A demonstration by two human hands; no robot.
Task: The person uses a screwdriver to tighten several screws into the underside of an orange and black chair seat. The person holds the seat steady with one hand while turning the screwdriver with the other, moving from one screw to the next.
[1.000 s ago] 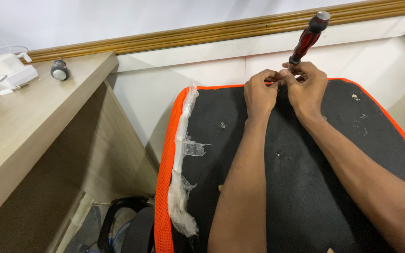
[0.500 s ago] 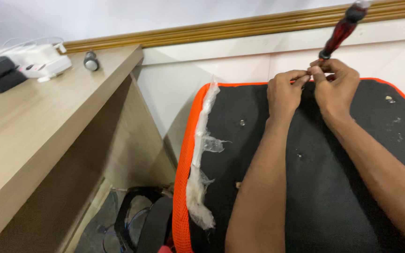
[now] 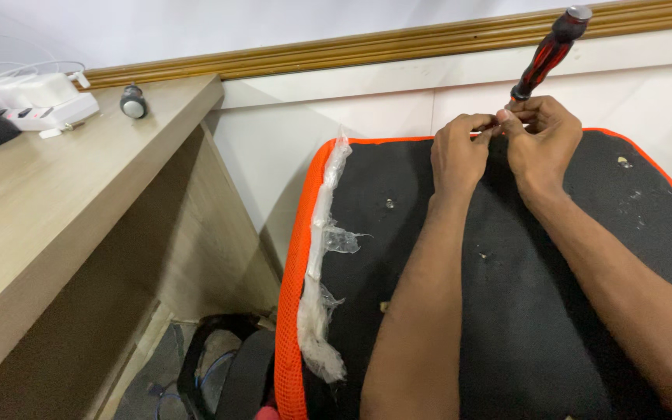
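— What are the hands doing?

— Both sit at the far edge of the seat (image 3: 554, 311), fingertips meeting. The left hand (image 3: 457, 152) is curled, thumb and forefinger pinched together on something small right at the rim (too small to name). The right hand (image 3: 538, 140) is closed around the lower end of the screwdriver (image 3: 544, 53), its fingers folded over the shaft.

— How do the arms lie?

— Both forearms run up from the bottom of the view, across the black underside of the seat, and converge at the far rim. The left one is nearly straight up the middle; the right one comes in slanted from the lower right. Wrists are bent slightly down, knuckles up.

— And the screwdriver?

— It rises out of the right hand, tilted up and to the right, red and black handle with a grey cap on top, in front of the white wall (image 3: 336, 117). Its tip is hidden between the two hands, so I cannot tell what it touches.

— Anything else about?

— The seat has an orange mesh border, with a torn strip of clear plastic wrap (image 3: 320, 257) along its left edge, well apart from the hands. A wooden desk (image 3: 64, 210) stands to the left, a caster (image 3: 133, 101) on it.
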